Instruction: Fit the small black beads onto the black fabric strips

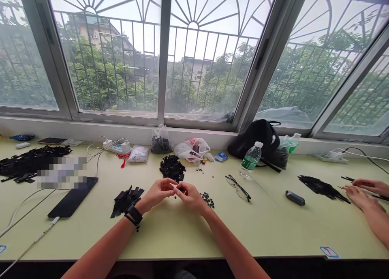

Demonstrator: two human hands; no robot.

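Observation:
My left hand (158, 194) and my right hand (191, 196) meet fingertip to fingertip above the table. Both are closed in a pinch, and what lies between the fingertips is too small or hidden to make out. Just behind them is a heap of short black strips (172, 166). Beside my left wrist lies a smaller pile of flat black strips (127, 200). Small round black pieces (208, 200) are scattered by my right hand, partly covered by it. A black band sits on my left wrist.
Left on the pale green table (182, 234) are a black phone (74, 198) with a cable and a large strip pile (36, 161). Glasses (238, 188), a water bottle (251, 160) and a dark case (295, 198) stand right. Another person's hands (364, 194) work near more black strips (322, 187).

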